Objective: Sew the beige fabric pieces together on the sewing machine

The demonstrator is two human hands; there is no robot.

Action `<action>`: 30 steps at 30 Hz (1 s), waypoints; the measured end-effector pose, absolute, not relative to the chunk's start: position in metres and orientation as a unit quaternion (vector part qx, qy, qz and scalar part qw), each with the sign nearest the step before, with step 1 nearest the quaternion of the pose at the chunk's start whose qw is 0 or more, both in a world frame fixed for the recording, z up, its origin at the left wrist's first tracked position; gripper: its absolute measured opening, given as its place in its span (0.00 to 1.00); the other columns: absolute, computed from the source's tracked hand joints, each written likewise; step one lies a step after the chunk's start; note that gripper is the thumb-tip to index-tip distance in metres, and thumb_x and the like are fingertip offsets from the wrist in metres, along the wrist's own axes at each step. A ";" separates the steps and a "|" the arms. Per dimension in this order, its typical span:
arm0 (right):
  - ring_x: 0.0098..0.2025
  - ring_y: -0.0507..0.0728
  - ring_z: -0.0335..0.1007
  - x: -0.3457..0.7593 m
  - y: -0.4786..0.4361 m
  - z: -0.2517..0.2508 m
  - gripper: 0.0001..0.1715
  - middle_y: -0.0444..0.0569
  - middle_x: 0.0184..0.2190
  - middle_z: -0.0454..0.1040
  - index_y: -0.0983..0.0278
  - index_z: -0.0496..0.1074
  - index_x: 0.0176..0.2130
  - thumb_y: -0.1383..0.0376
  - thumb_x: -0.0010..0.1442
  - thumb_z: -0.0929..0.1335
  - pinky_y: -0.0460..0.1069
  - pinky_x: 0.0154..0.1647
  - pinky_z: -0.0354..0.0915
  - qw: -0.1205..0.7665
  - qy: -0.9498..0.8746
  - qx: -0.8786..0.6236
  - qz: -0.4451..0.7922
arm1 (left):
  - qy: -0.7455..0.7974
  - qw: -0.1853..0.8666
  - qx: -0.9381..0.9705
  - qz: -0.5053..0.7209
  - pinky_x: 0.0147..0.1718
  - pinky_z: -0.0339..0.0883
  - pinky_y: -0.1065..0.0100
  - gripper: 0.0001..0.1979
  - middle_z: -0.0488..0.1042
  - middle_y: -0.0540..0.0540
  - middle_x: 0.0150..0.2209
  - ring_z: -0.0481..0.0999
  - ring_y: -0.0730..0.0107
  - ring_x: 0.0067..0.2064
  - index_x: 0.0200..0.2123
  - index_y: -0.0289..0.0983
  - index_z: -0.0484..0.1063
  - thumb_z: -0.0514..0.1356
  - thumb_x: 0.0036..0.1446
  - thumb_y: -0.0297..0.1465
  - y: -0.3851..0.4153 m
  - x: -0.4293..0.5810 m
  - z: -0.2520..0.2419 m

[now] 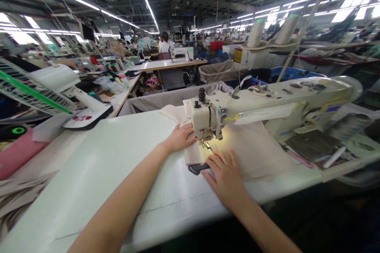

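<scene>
In the head view, the sewing machine [204,120] stands just right of the left hand [179,137] and beyond the right hand [222,174]. The pale cloth [261,150] lies on the bench [118,154], passing beneath the machine and spreading widest to the right of the right hand. Its long axis is hard to tell, as the machine hides part of it. The left hand lies flat, fingers loosely spread, tips at the cloth's left edge. The right hand is spread too, fingertips resting on the cloth and thumb apart. The metal foot [208,147] sits between both hands, seemingly nearer the right fingertips. A dark object [195,169] lies just left of the right thumb; whether they touch, I cannot tell.
</scene>
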State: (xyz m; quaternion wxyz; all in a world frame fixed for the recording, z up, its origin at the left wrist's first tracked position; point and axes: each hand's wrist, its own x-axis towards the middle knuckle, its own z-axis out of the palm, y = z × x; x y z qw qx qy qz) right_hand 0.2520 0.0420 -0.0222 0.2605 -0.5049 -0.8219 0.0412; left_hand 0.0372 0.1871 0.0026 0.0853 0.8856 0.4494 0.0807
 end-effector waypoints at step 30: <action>0.60 0.65 0.63 0.248 0.065 -0.018 0.14 0.53 0.52 0.75 0.64 0.71 0.52 0.63 0.68 0.67 0.73 0.67 0.43 0.237 -0.833 -0.499 0.035 | 0.338 0.084 0.924 0.157 0.55 0.71 0.59 0.15 0.75 0.39 0.49 0.74 0.61 0.53 0.49 0.35 0.73 0.48 0.69 0.28 0.123 0.053 0.006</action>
